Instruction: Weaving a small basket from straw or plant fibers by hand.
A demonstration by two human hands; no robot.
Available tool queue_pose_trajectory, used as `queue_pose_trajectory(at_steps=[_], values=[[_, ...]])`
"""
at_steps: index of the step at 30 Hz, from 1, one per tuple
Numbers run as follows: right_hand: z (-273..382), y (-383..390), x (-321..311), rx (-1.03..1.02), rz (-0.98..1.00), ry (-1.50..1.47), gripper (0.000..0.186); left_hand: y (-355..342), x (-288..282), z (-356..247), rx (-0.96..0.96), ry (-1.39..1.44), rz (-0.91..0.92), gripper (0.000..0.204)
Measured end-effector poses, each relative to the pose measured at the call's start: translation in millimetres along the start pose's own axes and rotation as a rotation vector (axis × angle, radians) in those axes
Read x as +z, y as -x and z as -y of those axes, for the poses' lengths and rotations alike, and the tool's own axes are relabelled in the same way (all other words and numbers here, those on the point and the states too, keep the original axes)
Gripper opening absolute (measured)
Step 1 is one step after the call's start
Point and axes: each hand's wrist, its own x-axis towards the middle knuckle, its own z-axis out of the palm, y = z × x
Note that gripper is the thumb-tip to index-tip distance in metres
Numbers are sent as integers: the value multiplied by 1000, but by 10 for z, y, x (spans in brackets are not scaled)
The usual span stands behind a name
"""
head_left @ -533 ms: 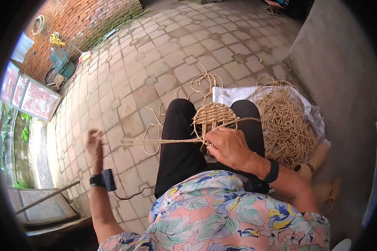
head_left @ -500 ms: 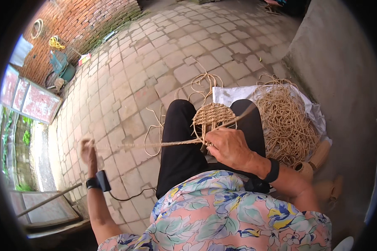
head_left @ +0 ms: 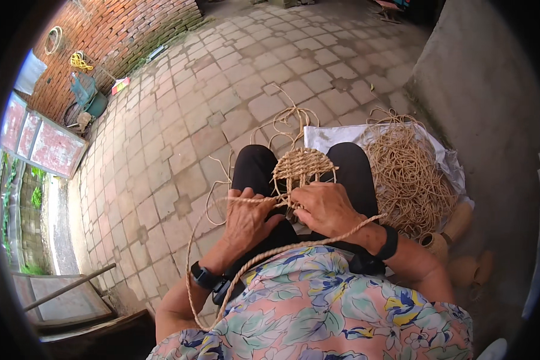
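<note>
A half-round woven piece (head_left: 304, 163) of tan twisted cord on a thin round frame sits between my knees, with bare upright cords below the weave. My right hand (head_left: 325, 207) is closed at its lower edge; the fingers hide the exact grip. Just left of it, my left hand (head_left: 246, 219) has curled fingers on the working cord (head_left: 264, 246). That cord runs from the woven piece past my left fingers, loops down beside my left forearm and comes back across my lap over my right wrist.
At the right, a large tangled heap of tan cord (head_left: 408, 174) lies on a white sheet (head_left: 333, 136). Loose cord loops (head_left: 294, 120) lie on the paving ahead. Beside the grey wall (head_left: 486, 90) are tan cylindrical pieces (head_left: 459, 222). A wooden pole (head_left: 72, 287) is at the left.
My left hand has come in from far left to beside the woven piece. The cord, stretched straight to the left before, now hangs in a slack loop. My right hand stays put.
</note>
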Motion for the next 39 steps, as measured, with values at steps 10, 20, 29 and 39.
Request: queue_pose_trajectory(at_steps=[10, 20, 29, 39], values=[[-38, 60, -104, 114, 83, -9, 20, 1207, -276, 2177, -629, -401, -241, 7], [-122, -115, -446, 432, 213, -515, 25, 3317, -1034, 3416, -1153, -443, 310, 81], [-107, -150, -310, 350, 188, -465, 30, 201, -315, 236, -230, 488, 15, 25], [-39, -240, -294, 512, 212, -501, 40, 73, -64, -137, -379, 939, 171, 23]])
